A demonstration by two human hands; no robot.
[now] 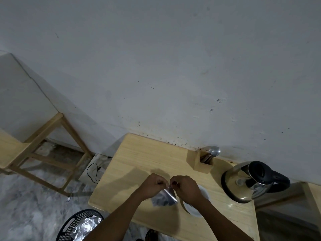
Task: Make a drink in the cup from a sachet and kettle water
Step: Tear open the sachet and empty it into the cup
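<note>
Both hands pinch the top edge of the silver sachet [165, 197] above the wooden table [139, 162]: left hand [153, 186], right hand [185, 187]; white cup [194, 208] half hidden under right wrist, contents unseen; kettle [250, 181] near right edge; black basket [78, 225] holds foil, cut off below; table's left half bare.

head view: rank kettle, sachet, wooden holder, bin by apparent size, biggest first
1. Kettle
2. Bin, cropped by the frame edge and nearer the camera, so its place against the kettle is unsure
3. Wooden holder and sachet: look alike; hands hide part of the sachet
</note>
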